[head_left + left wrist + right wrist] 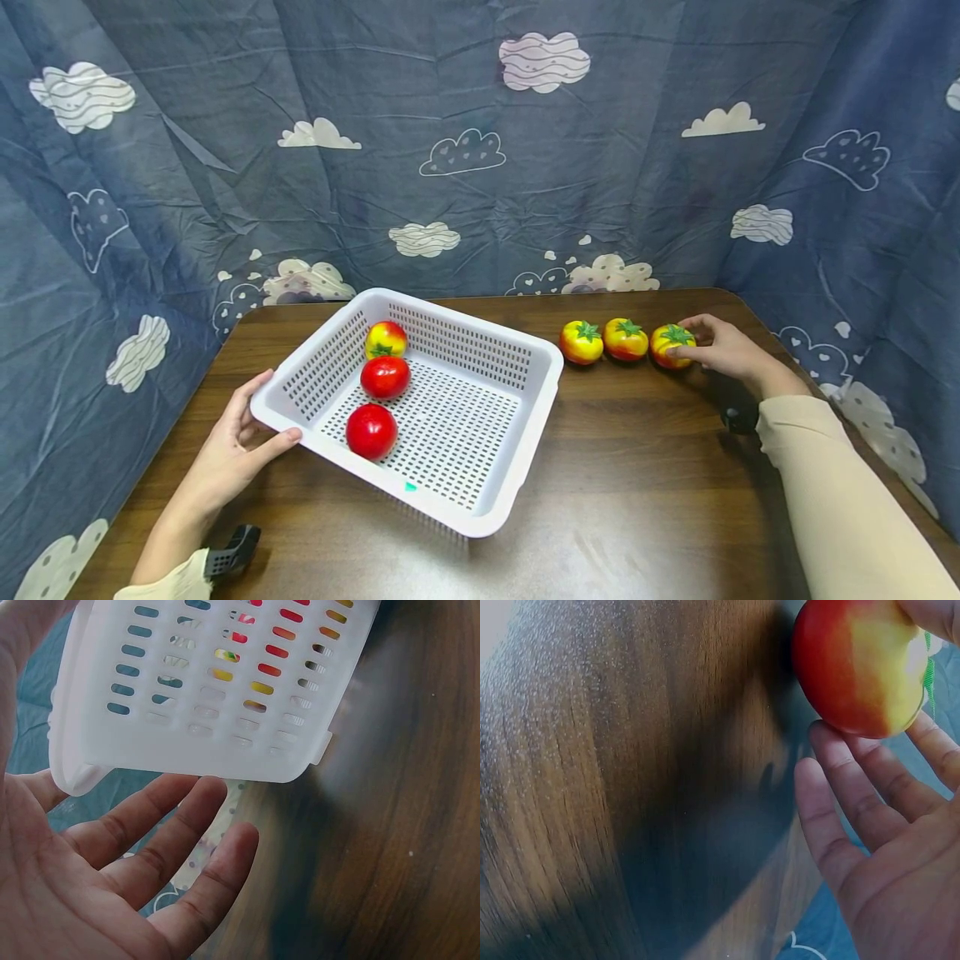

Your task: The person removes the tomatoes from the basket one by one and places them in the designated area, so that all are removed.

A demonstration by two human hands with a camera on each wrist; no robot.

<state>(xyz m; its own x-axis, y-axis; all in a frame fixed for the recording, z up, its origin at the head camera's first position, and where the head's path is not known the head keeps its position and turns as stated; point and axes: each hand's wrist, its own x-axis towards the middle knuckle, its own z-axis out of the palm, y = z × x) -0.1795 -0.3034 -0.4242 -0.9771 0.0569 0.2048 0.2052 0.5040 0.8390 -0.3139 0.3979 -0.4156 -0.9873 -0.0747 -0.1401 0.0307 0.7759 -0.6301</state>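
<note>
A white perforated plastic basket [450, 317] sits at an angle on the table. My left hand [228, 458] holds its left corner, thumb along the front rim and index finger on the left rim; the other fingers [161, 855] spread below the corner. Inside lie a yellow-red tomato [386, 337] and two red, glossy round fruits, one behind [386, 377] and one in front [371, 432]. At the back right my right hand [723, 350] grips a yellow-red tomato [670, 343] with a green leafy top, thumb in front and fingers behind. In the right wrist view this tomato [855, 667] fills the grasp.
Two similar tomatoes, one left [581, 343] and one right [626, 340], stand in a row between the basket and my right hand. The brown wooden table [637, 500] ends at a dark blue cloud-patterned cloth [465, 83] behind and at both sides.
</note>
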